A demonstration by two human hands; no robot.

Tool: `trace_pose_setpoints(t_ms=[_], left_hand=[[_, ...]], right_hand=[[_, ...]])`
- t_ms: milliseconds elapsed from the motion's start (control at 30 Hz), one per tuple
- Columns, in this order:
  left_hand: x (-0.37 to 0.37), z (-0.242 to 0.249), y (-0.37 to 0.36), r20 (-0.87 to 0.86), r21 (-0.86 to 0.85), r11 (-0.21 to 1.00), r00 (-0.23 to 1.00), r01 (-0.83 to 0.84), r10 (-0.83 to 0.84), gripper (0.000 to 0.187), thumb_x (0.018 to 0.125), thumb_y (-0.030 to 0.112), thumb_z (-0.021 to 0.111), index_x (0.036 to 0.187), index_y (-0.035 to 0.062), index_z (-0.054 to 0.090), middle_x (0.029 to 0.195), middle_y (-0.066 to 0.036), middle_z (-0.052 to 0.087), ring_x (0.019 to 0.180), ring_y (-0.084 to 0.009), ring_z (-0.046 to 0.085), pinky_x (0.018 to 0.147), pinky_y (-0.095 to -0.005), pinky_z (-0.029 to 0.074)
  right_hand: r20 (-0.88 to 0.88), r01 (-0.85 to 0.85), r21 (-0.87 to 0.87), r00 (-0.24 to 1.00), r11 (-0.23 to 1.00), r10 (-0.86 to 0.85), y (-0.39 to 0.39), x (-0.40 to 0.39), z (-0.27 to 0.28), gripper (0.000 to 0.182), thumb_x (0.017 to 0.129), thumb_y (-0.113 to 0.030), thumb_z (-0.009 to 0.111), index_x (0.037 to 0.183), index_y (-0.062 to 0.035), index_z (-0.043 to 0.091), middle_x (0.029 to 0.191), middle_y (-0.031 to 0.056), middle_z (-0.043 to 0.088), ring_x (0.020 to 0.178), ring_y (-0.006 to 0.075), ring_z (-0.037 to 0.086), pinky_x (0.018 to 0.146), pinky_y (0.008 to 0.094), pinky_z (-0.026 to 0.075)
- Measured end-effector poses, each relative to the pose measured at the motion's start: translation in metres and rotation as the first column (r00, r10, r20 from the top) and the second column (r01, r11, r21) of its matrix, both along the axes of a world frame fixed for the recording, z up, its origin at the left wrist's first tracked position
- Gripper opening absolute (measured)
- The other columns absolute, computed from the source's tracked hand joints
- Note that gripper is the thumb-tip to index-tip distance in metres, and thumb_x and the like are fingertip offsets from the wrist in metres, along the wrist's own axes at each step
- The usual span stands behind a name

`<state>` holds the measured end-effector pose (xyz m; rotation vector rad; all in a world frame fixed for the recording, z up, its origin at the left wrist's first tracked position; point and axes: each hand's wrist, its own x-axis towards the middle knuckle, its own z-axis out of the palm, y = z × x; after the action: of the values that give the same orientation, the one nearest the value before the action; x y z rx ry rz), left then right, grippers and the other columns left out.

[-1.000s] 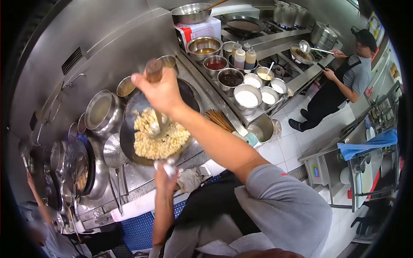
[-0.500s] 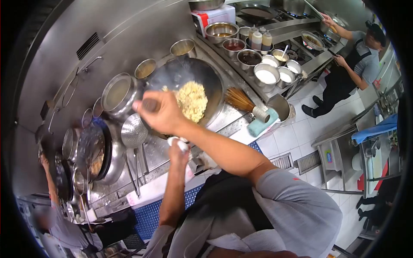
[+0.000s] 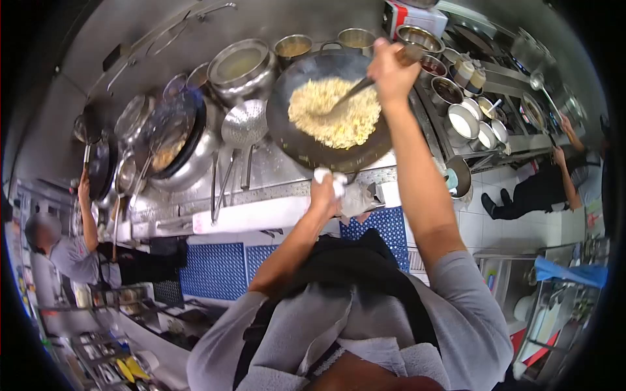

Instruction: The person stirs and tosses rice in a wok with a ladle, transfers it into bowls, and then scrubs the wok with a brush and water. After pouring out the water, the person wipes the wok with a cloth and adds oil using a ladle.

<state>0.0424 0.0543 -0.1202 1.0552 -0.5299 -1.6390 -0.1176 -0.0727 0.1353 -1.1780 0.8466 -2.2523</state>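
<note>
Pale yellow fried rice [image 3: 345, 130] fills the middle of the dark wok [image 3: 365, 155]. My right hand [image 3: 394, 75] is closed around the wooden handle of a wok ladle [image 3: 358, 88], held over the wok's right side. Its metal shaft slants down to the left, and its head is sunk in the rice. At the near rim, my left hand [image 3: 324, 197] is closed on a white cloth [image 3: 329, 179], beside the wok's near handle. A perforated strainer [image 3: 245, 124] lies left of the wok on the steel counter.
A steel pot [image 3: 242, 68] and sauce bowls [image 3: 447, 90] flank the wok. Another wok [image 3: 173, 140] stands further left. One co-worker [image 3: 78, 254] works at the far left, another [image 3: 541, 179] at the right stove. A bin-like steel container [image 3: 462, 179] stands at right.
My view has turned, so the wok appears further right. The ladle's head now reaches into the rice, which is spread wider. My left hand still grips the cloth at the near rim.
</note>
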Motion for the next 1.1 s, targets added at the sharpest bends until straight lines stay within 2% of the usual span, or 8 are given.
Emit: trace_pose_setpoints(t_ms=[233, 367, 567, 667, 767, 867, 967, 1100], left_hand=[[-0.005, 0.114, -0.032, -0.016, 0.123, 0.991, 0.999, 0.044, -0.043, 0.020, 0.099, 0.019, 0.053, 0.105, 0.0007, 0.057, 0.087, -0.009, 0.065, 0.070, -0.0205, 0.063, 0.055, -0.0342, 0.051], [-0.041, 0.003, -0.042, 0.096, 0.042, 0.989, 0.986, -0.141, 0.136, 0.017, 0.098, 0.015, 0.053, 0.108, 0.0018, 0.056, 0.088, -0.010, 0.065, 0.067, -0.0193, 0.062, 0.048, -0.0324, 0.047], [-0.033, 0.053, 0.019, -0.065, 0.206, 0.967, 0.984, -0.148, 0.165, 0.022, 0.097, 0.011, 0.053, 0.118, 0.0048, 0.056, 0.100, -0.010, 0.067, 0.082, -0.0202, 0.067, 0.060, -0.0366, 0.055], [-0.055, 0.102, -0.051, -0.060, 0.209, 0.970, 0.989, -0.123, 0.139, 0.016, 0.093, 0.021, 0.058, 0.101, 0.0070, 0.058, 0.093, -0.011, 0.064, 0.077, -0.0212, 0.062, 0.065, -0.0392, 0.053], [-0.068, 0.020, -0.057, -0.076, 0.055, 0.990, 0.988, -0.132, 0.136, 0.018, 0.098, 0.020, 0.052, 0.108, 0.0052, 0.055, 0.096, -0.010, 0.064, 0.082, -0.0229, 0.064, 0.064, -0.0383, 0.054], [-0.068, 0.017, 0.002, 0.049, 0.112, 0.974, 0.980, -0.195, 0.190, 0.024, 0.096, 0.012, 0.052, 0.118, 0.0050, 0.055, 0.101, -0.010, 0.065, 0.083, -0.0207, 0.066, 0.060, -0.0376, 0.054], [-0.068, 0.026, -0.008, 0.080, 0.189, 0.946, 0.964, -0.264, 0.253, 0.018, 0.093, 0.011, 0.054, 0.110, 0.0072, 0.057, 0.094, -0.008, 0.065, 0.075, -0.0199, 0.065, 0.056, -0.0379, 0.051], [-0.058, 0.047, -0.088, -0.034, 0.180, 0.956, 0.970, -0.230, 0.240, 0.011, 0.089, 0.013, 0.058, 0.098, 0.0071, 0.057, 0.082, -0.010, 0.061, 0.068, -0.0220, 0.061, 0.051, -0.0359, 0.049]], right_hand=[[-0.067, -0.228, -0.094, 0.973, 0.969, 0.223, 0.072, -0.005, 0.049, 0.036, 0.090, -0.012, 0.072, 0.062, -0.0067, 0.050, 0.051, 0.0008, 0.049, 0.039, 0.0087, 0.042, 0.040, 0.0261, 0.036], [-0.059, -0.126, -0.021, 0.990, 0.992, 0.124, -0.023, -0.028, 0.000, 0.031, 0.090, -0.011, 0.072, 0.066, -0.0058, 0.054, 0.051, 0.0021, 0.052, 0.041, 0.0096, 0.047, 0.041, 0.0268, 0.039], [0.002, -0.364, -0.235, 0.927, 0.902, 0.375, 0.028, -0.072, 0.064, 0.030, 0.091, -0.007, 0.070, 0.065, -0.0062, 0.055, 0.051, 0.0017, 0.051, 0.041, 0.0111, 0.046, 0.042, 0.0285, 0.039], [-0.067, -0.166, -0.076, 0.985, 0.983, 0.161, 0.042, -0.049, 0.020, 0.028, 0.092, -0.008, 0.070, 0.067, -0.0067, 0.059, 0.052, 0.0025, 0.055, 0.042, 0.0092, 0.047, 0.041, 0.0245, 0.038], [-0.038, -0.018, 0.075, 0.999, 0.997, 0.021, -0.030, -0.059, -0.021, 0.031, 0.091, -0.010, 0.072, 0.065, -0.0062, 0.055, 0.052, 0.0039, 0.053, 0.042, 0.0126, 0.049, 0.042, 0.0288, 0.041], [0.348, 0.126, -0.004, 0.930, 0.992, -0.116, -0.058, -0.118, 0.011, 0.034, 0.093, -0.019, 0.070, 0.067, -0.0077, 0.053, 0.054, 0.0052, 0.056, 0.048, 0.0158, 0.055, 0.054, 0.0310, 0.049], [0.346, -0.161, -0.164, 0.914, 0.973, 0.210, -0.045, -0.193, -0.015, 0.034, 0.100, -0.042, 0.058, 0.095, -0.0077, 0.059, 0.093, 0.0038, 0.063, 0.093, 0.0187, 0.061, 0.095, 0.0426, 0.044], [0.192, -0.426, 0.444, 0.905, 0.788, 0.381, 0.059, -0.239, -0.069, 0.045, 0.101, -0.043, 0.055, 0.128, -0.0064, 0.056, 0.108, 0.0049, 0.063, 0.098, 0.0175, 0.059, 0.083, 0.0353, 0.050]])
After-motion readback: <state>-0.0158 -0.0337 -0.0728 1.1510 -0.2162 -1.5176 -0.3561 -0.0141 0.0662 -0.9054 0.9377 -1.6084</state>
